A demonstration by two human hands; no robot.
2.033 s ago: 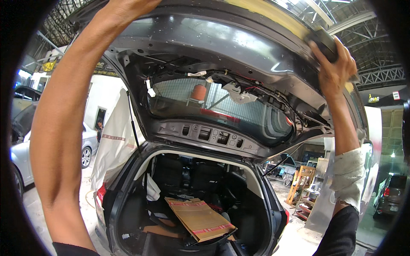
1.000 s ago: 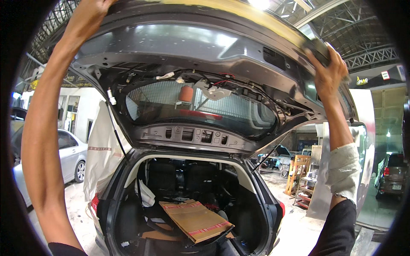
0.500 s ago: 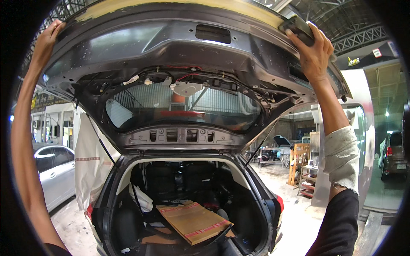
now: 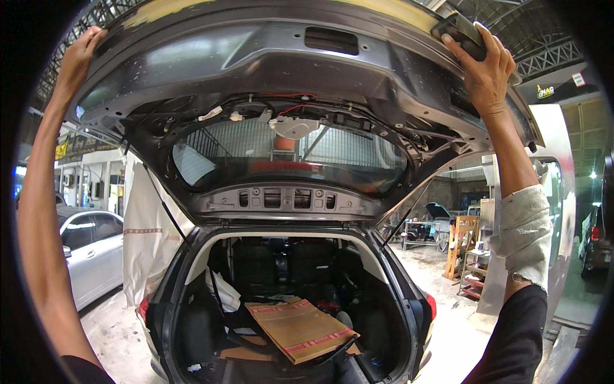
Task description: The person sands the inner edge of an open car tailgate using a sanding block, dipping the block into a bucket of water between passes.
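Observation:
Overhead, the raised dark grey tailgate [image 4: 268, 77] of a car spans the view, its trim off and wiring bare. Yellowish filler [image 4: 409, 14] coats part of its upper edge. My left hand [image 4: 83, 54] is closed around the tailgate's left rim, its fingertips partly hidden. At the right end of the filler, my right hand [image 4: 489, 67] grips a dark flat block [image 4: 460, 37], perhaps a sanding block, held against the edge. The thumb is on the near face of the block and the fingers are over its far side.
Below gapes the cargo area, with a flattened cardboard box [image 4: 300, 329] and a white bundle [image 4: 224, 291]. Gas struts [image 4: 167, 208] flank the opening. A silver car [image 4: 96, 249] and hanging sheet [image 4: 150, 237] stand left; a wooden rack [image 4: 462, 246] and red-shelved cart [image 4: 474, 275] are right.
The car and tailgate sit slightly farther right in the picture, as the view has shifted. Both hands keep their grips; the right one stays with the block at the tailgate's edge.

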